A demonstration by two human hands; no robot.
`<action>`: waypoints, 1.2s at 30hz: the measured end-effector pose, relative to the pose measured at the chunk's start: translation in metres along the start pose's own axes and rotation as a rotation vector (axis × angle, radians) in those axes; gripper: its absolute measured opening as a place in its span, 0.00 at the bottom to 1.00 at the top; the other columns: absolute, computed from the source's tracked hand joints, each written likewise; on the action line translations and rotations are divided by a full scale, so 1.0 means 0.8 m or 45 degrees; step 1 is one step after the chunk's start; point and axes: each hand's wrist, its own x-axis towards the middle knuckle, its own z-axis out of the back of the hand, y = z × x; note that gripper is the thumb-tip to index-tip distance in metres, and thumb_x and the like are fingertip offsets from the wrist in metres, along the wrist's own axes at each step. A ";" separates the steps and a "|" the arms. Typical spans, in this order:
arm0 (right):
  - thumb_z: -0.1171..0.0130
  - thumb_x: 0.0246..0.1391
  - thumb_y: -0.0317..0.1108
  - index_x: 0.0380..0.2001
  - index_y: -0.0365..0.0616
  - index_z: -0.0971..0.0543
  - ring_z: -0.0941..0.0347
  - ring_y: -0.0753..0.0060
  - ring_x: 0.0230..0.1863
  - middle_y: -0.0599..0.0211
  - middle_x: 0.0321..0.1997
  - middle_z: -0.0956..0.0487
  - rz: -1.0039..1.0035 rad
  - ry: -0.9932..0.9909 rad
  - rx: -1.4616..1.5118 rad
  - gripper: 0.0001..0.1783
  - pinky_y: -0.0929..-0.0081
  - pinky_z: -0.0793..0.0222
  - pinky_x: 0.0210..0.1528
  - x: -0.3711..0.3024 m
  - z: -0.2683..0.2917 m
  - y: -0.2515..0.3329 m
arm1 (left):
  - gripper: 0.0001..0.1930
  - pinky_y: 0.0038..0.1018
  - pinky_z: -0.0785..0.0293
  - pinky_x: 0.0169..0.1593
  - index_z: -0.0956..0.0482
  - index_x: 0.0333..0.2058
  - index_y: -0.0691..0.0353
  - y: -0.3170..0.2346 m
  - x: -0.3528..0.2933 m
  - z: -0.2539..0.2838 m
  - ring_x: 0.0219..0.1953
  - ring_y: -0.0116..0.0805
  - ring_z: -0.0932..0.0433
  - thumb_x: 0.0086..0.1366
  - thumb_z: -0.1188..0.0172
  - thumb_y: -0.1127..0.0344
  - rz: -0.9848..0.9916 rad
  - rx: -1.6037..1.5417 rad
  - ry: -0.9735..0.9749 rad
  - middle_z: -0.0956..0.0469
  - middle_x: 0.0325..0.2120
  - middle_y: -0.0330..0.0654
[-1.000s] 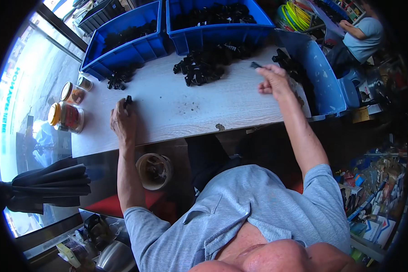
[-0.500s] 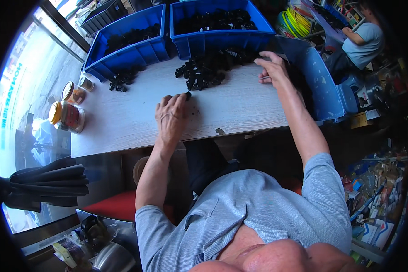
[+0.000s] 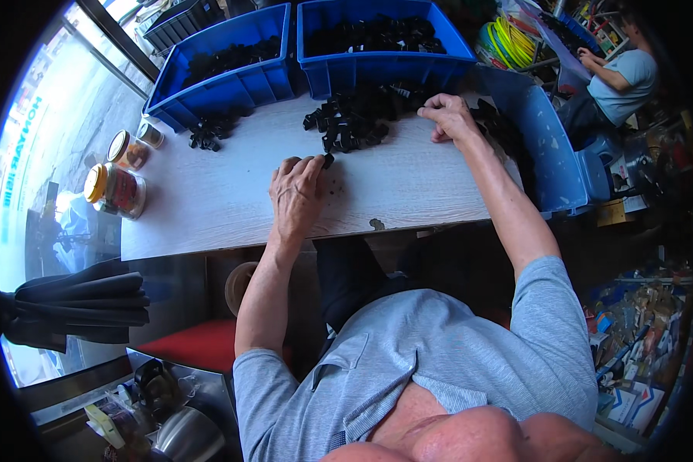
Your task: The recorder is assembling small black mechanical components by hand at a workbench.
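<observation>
My left hand (image 3: pixel 294 194) rests on the white wood-grain table (image 3: pixel 239 200), its thumb and fingertips closed on a small black part (image 3: pixel 328 161). Just beyond that hand lies a loose pile of similar black parts (image 3: pixel 348 127). To the right, my right hand (image 3: pixel 452 121) hovers by the far right end of the pile with thumb and forefinger pinched together. Whatever sits in that pinch is too small to make out. A few dark specks dot the tabletop beside my left hand.
Two blue bins (image 3: pixel 385 65) of black parts line the far edge, with a smaller cluster (image 3: pixel 208 132) before the left one. A translucent blue bin (image 3: pixel 550 146) stands on the right. Jars (image 3: pixel 115 190) stand at left. Another person (image 3: pixel 620 85) sits at the far right.
My right hand has moved left toward the pile, and its spread fingers have closed into a pinch. The left hand keeps hold of the black part in nearly the same place.
</observation>
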 end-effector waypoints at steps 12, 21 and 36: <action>0.28 0.49 0.32 0.42 0.44 0.23 0.29 0.81 0.13 0.75 0.19 0.26 -0.027 0.301 0.155 0.18 0.77 0.28 0.16 -0.081 -0.008 -0.029 | 0.16 0.38 0.23 0.47 0.18 0.49 0.60 -0.026 -0.004 0.002 0.41 0.48 0.18 0.60 0.35 0.74 0.076 -0.351 -0.051 0.15 0.38 0.47; 0.30 0.49 0.30 0.48 0.43 0.24 0.31 0.81 0.14 0.76 0.19 0.29 -0.137 0.352 0.002 0.22 0.78 0.30 0.16 -0.117 -0.022 -0.005 | 0.13 0.37 0.22 0.47 0.18 0.46 0.62 -0.088 0.019 -0.032 0.42 0.51 0.17 0.61 0.35 0.75 0.036 -0.645 -0.086 0.16 0.40 0.49; 0.37 0.57 0.40 0.43 0.41 0.18 0.31 0.79 0.14 0.71 0.18 0.27 -0.178 0.438 -0.251 0.16 0.78 0.35 0.16 -0.107 -0.019 -0.008 | 0.15 0.36 0.21 0.47 0.18 0.47 0.61 -0.101 0.054 -0.074 0.41 0.45 0.18 0.59 0.35 0.72 -0.238 -0.539 0.010 0.17 0.41 0.46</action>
